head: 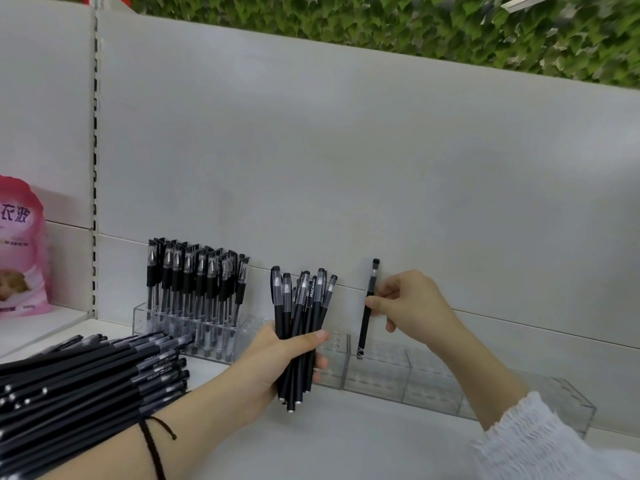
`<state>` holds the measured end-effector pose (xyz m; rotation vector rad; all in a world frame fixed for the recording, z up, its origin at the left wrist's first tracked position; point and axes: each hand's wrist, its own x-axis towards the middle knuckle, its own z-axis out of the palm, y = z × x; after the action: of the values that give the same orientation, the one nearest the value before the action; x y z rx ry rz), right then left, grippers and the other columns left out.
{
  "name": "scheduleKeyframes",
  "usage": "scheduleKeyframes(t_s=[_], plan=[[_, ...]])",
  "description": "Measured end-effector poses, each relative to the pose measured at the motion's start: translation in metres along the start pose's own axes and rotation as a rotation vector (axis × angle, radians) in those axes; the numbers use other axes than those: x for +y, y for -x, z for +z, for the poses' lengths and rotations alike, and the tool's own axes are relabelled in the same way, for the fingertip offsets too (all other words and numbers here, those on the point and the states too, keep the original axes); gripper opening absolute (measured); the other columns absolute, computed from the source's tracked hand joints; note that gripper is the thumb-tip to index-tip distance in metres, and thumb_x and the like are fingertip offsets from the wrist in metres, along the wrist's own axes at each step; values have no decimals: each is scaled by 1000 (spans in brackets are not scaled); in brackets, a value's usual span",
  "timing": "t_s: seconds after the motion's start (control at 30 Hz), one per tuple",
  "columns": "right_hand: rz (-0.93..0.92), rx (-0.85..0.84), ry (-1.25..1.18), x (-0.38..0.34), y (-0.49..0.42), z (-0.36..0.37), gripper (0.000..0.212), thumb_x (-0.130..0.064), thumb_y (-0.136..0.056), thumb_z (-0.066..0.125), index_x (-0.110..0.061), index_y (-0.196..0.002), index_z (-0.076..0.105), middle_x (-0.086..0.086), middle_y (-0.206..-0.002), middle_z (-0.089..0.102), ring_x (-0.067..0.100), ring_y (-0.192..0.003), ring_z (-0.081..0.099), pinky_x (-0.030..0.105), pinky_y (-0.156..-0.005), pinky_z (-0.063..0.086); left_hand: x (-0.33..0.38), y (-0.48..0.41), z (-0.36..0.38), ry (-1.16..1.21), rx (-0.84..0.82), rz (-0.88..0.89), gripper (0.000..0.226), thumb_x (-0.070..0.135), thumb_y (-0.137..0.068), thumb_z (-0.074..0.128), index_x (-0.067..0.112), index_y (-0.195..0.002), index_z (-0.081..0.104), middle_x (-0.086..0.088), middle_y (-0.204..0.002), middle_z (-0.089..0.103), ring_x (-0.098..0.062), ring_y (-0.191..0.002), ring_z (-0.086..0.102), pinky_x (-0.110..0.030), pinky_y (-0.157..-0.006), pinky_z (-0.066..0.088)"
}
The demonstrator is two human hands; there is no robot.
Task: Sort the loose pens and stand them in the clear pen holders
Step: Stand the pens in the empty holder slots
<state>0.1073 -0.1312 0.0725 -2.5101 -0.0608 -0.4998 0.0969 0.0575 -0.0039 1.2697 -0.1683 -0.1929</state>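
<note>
My left hand (277, 362) grips a bundle of several black pens (301, 327), held upright above the shelf. My right hand (408, 303) pinches a single black pen (367, 306) by its middle; the pen stands upright with its lower end inside the left part of a long clear pen holder (433, 382). A second clear holder (180, 327) to the left is filled with several upright black pens with clear barrels (197, 278). A large pile of loose black pens (86, 379) lies on the shelf at the left, partly behind my left forearm.
A pink bag (20, 251) stands on the neighbouring shelf at far left. A white back panel (346, 168) rises behind the holders, with green foliage above it. The white shelf surface (346, 445) spreads in front of the holders.
</note>
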Motion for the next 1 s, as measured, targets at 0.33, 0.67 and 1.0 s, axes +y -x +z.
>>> scheduleKeyframes(t_s=[0.33,0.67,1.0], plan=[[77,-272,256,6,-1,5,24,-34,-81,74,-15,-66,70,-4,-65,73,6,-46,57,31,-69,55,0,4,3,-9,-18,-1,36,13,-86,69,-4,-116,58,-10,-73,70,-18,-58,66,-25,-53,52],[-20,-289,-248,-20,11,-6,32,-43,-84,71,-12,-74,71,6,-70,71,11,-48,43,14,-41,30,4,13,8,-23,-176,24,27,14,-93,60,13,-120,55,-4,-106,74,-17,-82,71,-27,-66,54],[-45,148,-500,-10,-1,-22,32,-32,-96,57,-3,-83,61,3,-68,64,9,-42,46,20,-44,33,4,8,5,157,-71,-38,25,3,-92,58,0,-116,52,-19,-99,73,-33,-86,73,-35,-64,61]])
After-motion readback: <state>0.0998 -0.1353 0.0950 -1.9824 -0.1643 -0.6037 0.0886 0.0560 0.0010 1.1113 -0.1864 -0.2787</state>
